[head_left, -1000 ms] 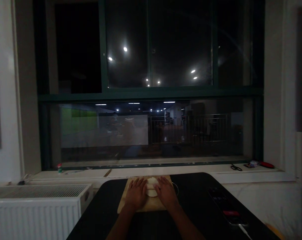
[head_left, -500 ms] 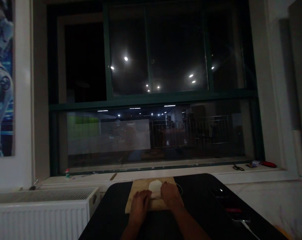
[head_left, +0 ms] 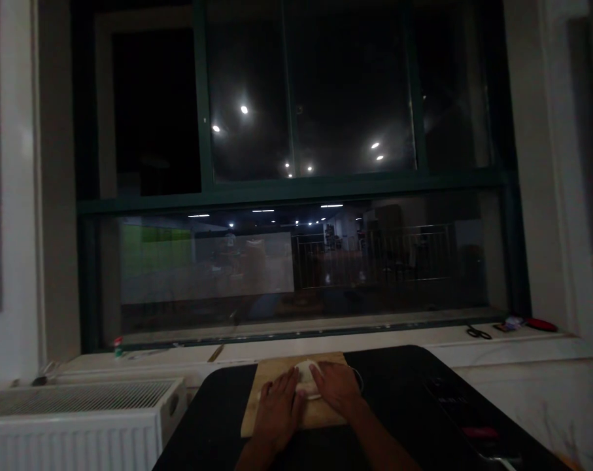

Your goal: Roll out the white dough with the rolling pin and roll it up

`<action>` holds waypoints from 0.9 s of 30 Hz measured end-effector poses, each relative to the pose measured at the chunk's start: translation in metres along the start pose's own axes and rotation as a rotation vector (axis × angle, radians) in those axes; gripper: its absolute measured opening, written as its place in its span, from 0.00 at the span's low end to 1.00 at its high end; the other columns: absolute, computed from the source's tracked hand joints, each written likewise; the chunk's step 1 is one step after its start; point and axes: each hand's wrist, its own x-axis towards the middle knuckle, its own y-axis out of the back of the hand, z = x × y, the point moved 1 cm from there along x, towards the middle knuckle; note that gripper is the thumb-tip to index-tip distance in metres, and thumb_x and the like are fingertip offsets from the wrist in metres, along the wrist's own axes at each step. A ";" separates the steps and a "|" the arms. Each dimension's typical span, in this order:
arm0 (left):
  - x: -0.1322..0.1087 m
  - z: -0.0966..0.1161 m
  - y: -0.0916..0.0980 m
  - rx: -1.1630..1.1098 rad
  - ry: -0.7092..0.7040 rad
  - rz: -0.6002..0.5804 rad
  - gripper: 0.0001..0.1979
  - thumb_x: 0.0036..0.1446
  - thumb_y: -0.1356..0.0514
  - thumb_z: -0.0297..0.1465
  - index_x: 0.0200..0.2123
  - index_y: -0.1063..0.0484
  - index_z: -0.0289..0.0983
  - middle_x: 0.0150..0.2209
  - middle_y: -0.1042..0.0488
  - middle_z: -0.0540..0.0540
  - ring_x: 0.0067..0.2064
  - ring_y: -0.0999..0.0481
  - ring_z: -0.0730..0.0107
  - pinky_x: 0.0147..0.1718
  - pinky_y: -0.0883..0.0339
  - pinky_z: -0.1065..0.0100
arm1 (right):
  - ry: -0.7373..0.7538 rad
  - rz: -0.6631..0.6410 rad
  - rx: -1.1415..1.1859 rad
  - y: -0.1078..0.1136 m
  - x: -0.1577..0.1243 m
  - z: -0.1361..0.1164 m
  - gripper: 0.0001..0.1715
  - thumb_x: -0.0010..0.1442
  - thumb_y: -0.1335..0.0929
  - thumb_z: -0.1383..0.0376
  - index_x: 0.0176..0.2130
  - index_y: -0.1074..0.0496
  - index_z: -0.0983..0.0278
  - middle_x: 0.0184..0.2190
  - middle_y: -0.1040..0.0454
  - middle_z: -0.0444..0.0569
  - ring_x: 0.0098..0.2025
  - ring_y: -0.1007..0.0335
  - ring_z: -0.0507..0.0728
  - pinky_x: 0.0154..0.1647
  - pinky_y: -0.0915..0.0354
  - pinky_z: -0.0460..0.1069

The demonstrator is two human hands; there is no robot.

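A pale, round sheet of dough point(head_left: 306, 367) lies on a wooden board point(head_left: 267, 366), partly covered by my hands. Across its near part runs a light-coloured bar that looks like a rolling pin point(head_left: 310, 390); both its ends are hidden under my hands. My left hand point(head_left: 279, 405) rests over the left end, fingers stretched forward and thumb towards the middle. Over the right end lies my right hand point(head_left: 338, 386), its fingers extended and its thumb reaching the dough. Dim light blurs the exact contact.
The board sits on a black table point(head_left: 389, 386). At the table's right lies a phone point(head_left: 457, 412) with a white cable. Scissors point(head_left: 478, 333) and a red object point(head_left: 542, 324) are on the windowsill, with a small bottle point(head_left: 118, 347) far left. A radiator point(head_left: 104, 418) stands left.
Both my hands have gone from curled fingers to flatter, stretched-out ones over the bar, covering more of the dough. The camera view has shifted slightly.
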 end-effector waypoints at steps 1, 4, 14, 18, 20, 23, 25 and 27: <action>0.003 0.001 0.001 -0.007 0.002 -0.005 0.28 0.72 0.60 0.41 0.69 0.39 0.41 0.70 0.36 0.42 0.69 0.37 0.56 0.66 0.44 0.46 | -0.007 0.006 -0.005 -0.002 0.003 0.001 0.32 0.75 0.46 0.53 0.45 0.19 0.63 0.41 0.17 0.58 0.43 0.19 0.64 0.44 0.30 0.55; 0.009 0.002 0.002 -0.009 0.003 0.043 0.26 0.73 0.61 0.41 0.62 0.32 0.44 0.65 0.29 0.42 0.64 0.31 0.55 0.61 0.40 0.49 | -0.014 0.021 -0.025 -0.008 0.013 0.004 0.32 0.75 0.46 0.54 0.40 0.19 0.65 0.38 0.17 0.59 0.42 0.19 0.65 0.43 0.30 0.55; 0.034 -0.003 -0.007 0.211 0.065 0.110 0.22 0.73 0.61 0.38 0.47 0.28 0.38 0.48 0.24 0.38 0.51 0.26 0.52 0.51 0.36 0.52 | -0.003 0.048 -0.069 -0.017 0.032 0.010 0.26 0.73 0.43 0.61 0.40 0.19 0.64 0.40 0.19 0.57 0.46 0.24 0.64 0.50 0.35 0.56; 0.041 -0.004 -0.006 0.205 0.054 0.107 0.23 0.73 0.61 0.37 0.46 0.28 0.37 0.45 0.23 0.39 0.49 0.26 0.52 0.50 0.36 0.52 | -0.019 0.066 -0.074 -0.023 0.038 0.012 0.28 0.75 0.44 0.59 0.39 0.19 0.65 0.40 0.19 0.57 0.46 0.24 0.62 0.51 0.36 0.55; 0.043 -0.004 -0.005 0.197 0.052 0.115 0.23 0.73 0.61 0.37 0.46 0.29 0.37 0.44 0.23 0.40 0.48 0.25 0.52 0.49 0.36 0.51 | -0.030 0.072 -0.073 -0.026 0.042 0.014 0.29 0.75 0.45 0.59 0.39 0.20 0.65 0.40 0.19 0.57 0.45 0.24 0.62 0.50 0.36 0.54; 0.049 -0.004 -0.004 0.182 0.051 0.137 0.22 0.73 0.61 0.36 0.47 0.29 0.37 0.45 0.24 0.40 0.49 0.26 0.53 0.50 0.38 0.51 | -0.043 0.079 -0.071 -0.031 0.047 0.015 0.29 0.75 0.45 0.59 0.40 0.20 0.65 0.41 0.20 0.56 0.46 0.24 0.62 0.49 0.35 0.54; 0.054 -0.004 -0.002 0.172 0.052 0.152 0.20 0.73 0.60 0.35 0.48 0.30 0.38 0.47 0.24 0.41 0.50 0.27 0.53 0.51 0.39 0.51 | -0.053 0.079 -0.072 -0.033 0.051 0.015 0.29 0.75 0.45 0.59 0.40 0.20 0.65 0.41 0.20 0.56 0.46 0.24 0.62 0.48 0.35 0.54; 0.059 -0.006 -0.001 0.158 0.046 0.157 0.18 0.72 0.58 0.33 0.48 0.30 0.39 0.47 0.24 0.42 0.50 0.27 0.54 0.51 0.39 0.51 | -0.066 0.077 -0.076 -0.035 0.054 0.015 0.29 0.75 0.46 0.60 0.40 0.20 0.65 0.40 0.20 0.56 0.45 0.24 0.62 0.45 0.34 0.53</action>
